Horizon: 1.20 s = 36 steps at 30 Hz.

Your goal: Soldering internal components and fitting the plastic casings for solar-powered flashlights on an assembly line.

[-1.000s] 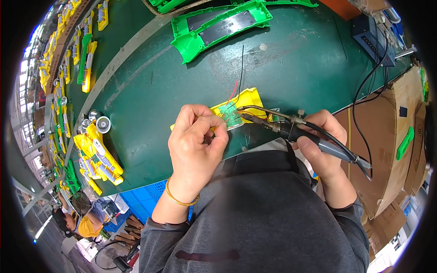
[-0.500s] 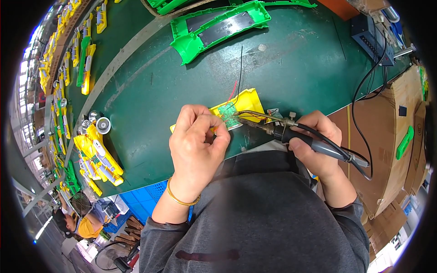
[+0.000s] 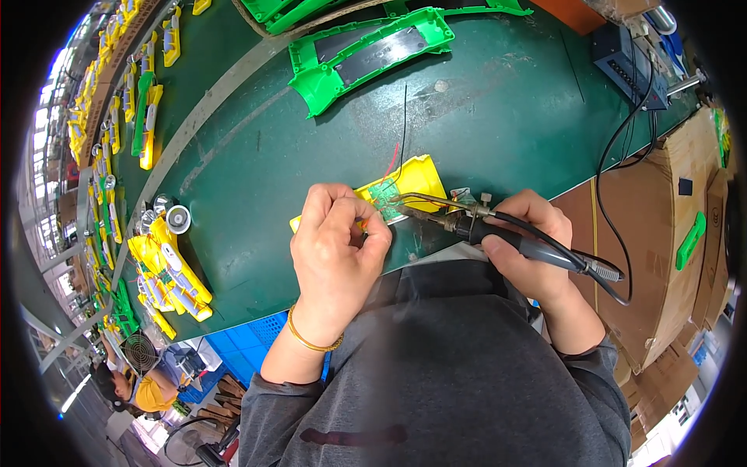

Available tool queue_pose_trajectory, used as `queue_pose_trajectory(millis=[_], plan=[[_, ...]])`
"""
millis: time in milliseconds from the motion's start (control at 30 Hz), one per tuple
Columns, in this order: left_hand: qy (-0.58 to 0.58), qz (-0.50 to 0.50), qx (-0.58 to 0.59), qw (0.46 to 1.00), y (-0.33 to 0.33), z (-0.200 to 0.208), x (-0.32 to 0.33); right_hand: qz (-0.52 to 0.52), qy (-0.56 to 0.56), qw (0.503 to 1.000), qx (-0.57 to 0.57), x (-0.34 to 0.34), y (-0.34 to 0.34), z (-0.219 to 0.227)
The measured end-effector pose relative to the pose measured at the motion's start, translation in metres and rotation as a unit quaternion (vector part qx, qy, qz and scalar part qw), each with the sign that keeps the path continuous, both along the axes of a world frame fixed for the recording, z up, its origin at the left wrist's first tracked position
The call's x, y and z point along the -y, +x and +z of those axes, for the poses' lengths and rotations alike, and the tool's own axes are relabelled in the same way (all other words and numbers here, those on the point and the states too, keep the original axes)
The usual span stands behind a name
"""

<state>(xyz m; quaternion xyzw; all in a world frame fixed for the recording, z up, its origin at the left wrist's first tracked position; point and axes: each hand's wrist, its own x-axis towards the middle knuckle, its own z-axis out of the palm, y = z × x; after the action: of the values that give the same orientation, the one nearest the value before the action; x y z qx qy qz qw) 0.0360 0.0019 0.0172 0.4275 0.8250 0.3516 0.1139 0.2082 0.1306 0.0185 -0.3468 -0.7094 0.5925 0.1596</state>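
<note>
My right hand (image 3: 537, 241) is wrapped round a soldering iron (image 3: 513, 243) with a thin metal guide tube along its shaft. Its tip points left and meets, or hovers just over, a small green circuit board (image 3: 384, 193). The board lies in a yellow plastic housing (image 3: 424, 180) on the bench. A black wire (image 3: 405, 124) and a short red wire (image 3: 392, 161) stick up from it. My left hand (image 3: 334, 241) is pinched closed at the board's left side, covering part of the housing. A bit of red shows by its fingertips; what they hold is hidden.
Green plastic housings (image 3: 323, 89) lie at the far side of the green bench (image 3: 257, 187). Yellow housings with batteries (image 3: 167, 268) are piled at the left. A blue control box (image 3: 626, 66) stands at the far right, its cable running near cardboard boxes (image 3: 622, 249).
My right hand and the soldering iron have shifted slightly left, along with the view. The tip stays at the board, and my left hand keeps its pinch.
</note>
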Motion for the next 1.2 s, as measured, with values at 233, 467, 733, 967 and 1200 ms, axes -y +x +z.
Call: queue_pose_trajectory(millis=[233,467,733,967,1200], plan=[[0.014,-0.039,-0.011,0.999,0.003,0.001,-0.009,-0.057,-0.088,0.993,-0.047,-0.003,0.016,-0.001],[-0.008,-0.008,0.001,1.0,0.004,0.013,0.012,-0.085,-0.31,0.918,-0.232,0.012,-0.029,0.005],[0.008,-0.041,-0.019,0.999,0.005,0.017,-0.005,-0.039,-0.322,0.904,-0.279,0.014,-0.072,0.0],[0.022,-0.034,0.006,0.999,0.001,0.024,0.0,-0.054,-0.359,0.899,-0.245,0.012,-0.078,0.003],[0.01,-0.186,0.1,0.977,-0.029,0.085,0.046,-0.104,-0.368,0.904,-0.194,0.019,-0.08,0.002]])
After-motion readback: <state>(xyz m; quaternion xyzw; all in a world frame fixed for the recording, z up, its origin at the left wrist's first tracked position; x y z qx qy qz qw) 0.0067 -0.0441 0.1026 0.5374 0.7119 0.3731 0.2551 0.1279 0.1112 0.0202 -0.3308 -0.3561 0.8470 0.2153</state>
